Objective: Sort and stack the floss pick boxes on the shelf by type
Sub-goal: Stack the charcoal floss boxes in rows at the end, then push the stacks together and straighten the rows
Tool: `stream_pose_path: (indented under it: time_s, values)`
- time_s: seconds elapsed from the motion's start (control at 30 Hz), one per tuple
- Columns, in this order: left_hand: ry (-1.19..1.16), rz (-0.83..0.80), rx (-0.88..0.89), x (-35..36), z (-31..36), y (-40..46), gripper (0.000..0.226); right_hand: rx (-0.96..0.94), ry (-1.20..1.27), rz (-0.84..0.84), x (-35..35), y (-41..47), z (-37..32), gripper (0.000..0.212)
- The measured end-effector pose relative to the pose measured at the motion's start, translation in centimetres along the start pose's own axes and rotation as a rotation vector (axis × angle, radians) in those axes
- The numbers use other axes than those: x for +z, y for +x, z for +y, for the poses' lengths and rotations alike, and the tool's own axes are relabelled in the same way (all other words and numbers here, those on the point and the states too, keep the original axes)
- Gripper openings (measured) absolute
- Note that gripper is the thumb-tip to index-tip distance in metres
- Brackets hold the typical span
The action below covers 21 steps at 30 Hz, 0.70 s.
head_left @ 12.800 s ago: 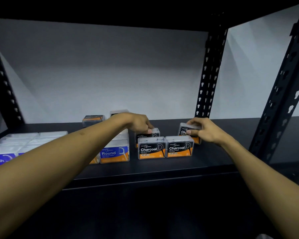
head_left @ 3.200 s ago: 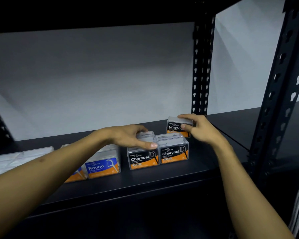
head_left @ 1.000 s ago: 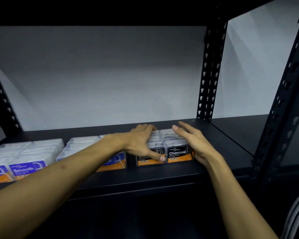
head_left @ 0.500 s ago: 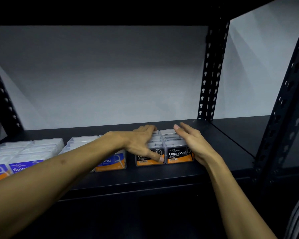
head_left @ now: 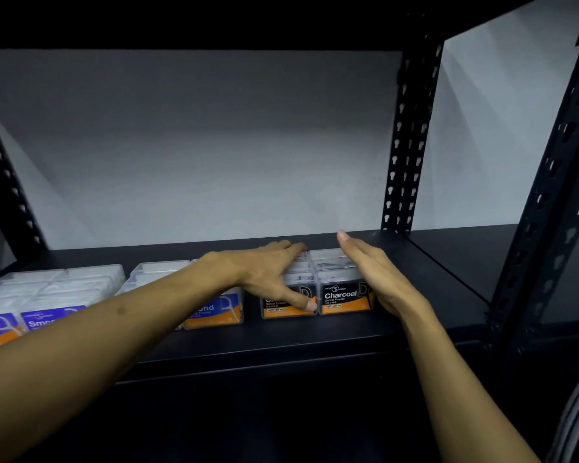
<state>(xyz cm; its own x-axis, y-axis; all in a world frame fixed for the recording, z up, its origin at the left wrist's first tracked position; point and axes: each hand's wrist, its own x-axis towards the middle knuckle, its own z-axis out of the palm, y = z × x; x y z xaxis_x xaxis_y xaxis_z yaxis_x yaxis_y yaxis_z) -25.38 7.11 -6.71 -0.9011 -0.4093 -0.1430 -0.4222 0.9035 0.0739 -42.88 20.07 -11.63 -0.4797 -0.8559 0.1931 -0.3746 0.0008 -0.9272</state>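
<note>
Left hand (head_left: 268, 275) flat atop Charcoal boxes (head_left: 345, 297), thumb on front label; right hand (head_left: 378, 279) fingers straight against their right side; clear lids shut, on shelf (head_left: 281, 335)

- The left hand (head_left: 268, 275) lies palm down, fingers straight and reaching away from the camera, thumb (head_left: 300, 300) angled down and toward the right.
- The right hand (head_left: 378, 275) stands on edge, palm facing left, fingers straight and held together.
- Both forearms are bare and stretch forward from the lower corners of the view, converging toward the middle.
</note>
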Motion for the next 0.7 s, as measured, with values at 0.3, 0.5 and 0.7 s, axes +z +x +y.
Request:
stream_pose_path:
  time_s: [0.3, 0.5, 0.7]
  values:
    - [-0.065, 0.007, 0.017, -1.0, -0.3, -0.8, 0.128, -0.011, -0.742, -0.420, -2.5, 0.3, -3.0, 0.134]
    - [0.068, 0.025, 0.010, 0.0, -0.1, -0.2, 0.123, -0.031, -0.849, -0.427, -1.8, 0.9, -2.6, 0.133]
    - [0.036, 0.065, 0.020, 0.4, -0.1, 0.0, 0.120, -0.041, -0.917, -0.406, -1.4, 1.4, -2.8, 0.136]
